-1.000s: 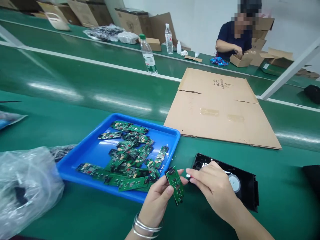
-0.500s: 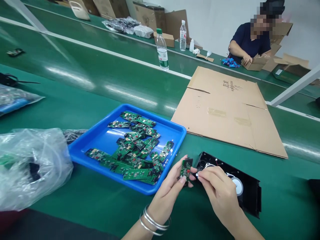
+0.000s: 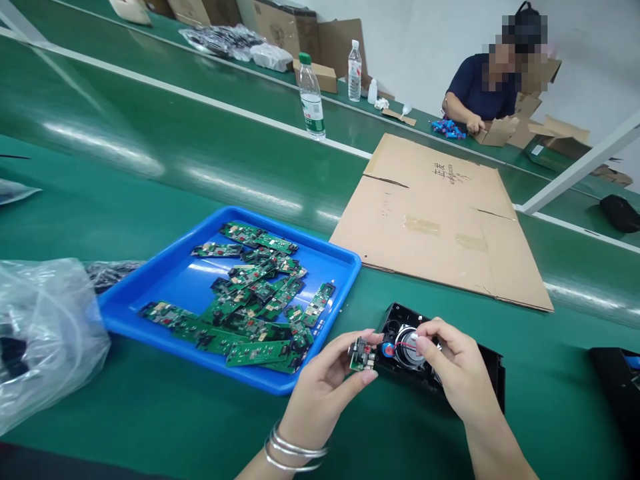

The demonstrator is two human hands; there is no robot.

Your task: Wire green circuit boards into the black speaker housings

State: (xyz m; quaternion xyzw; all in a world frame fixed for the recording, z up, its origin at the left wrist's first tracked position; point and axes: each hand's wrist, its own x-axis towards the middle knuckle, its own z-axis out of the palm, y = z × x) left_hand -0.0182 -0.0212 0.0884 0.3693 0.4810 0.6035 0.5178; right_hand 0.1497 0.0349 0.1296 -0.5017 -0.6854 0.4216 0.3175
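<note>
My left hand (image 3: 327, 380), with bangles at the wrist, holds a small green circuit board (image 3: 361, 355) between thumb and fingers, tilted so that its end faces me. My right hand (image 3: 453, 363) pinches a small white connector (image 3: 414, 338) on thin red wires. Beneath the right hand lies an open black housing (image 3: 493, 373) with a round silver speaker (image 3: 407, 352) and a blue cylindrical part (image 3: 388, 349) inside. The right hand covers part of the housing. To the left, a blue tray (image 3: 165, 263) holds several green circuit boards (image 3: 257, 352).
A flat cardboard sheet (image 3: 440, 207) lies behind the housing. Clear plastic bags (image 3: 55, 333) are at the left, a bottle (image 3: 312, 100) stands further back, and a black case (image 3: 613, 400) sits at the right edge. Across the bench a person (image 3: 480, 93) handles a small box.
The board in my left hand has turned end-on. My right hand has moved away from it, over the speaker, with the connector and red wires now visible. The camera view has shifted right.
</note>
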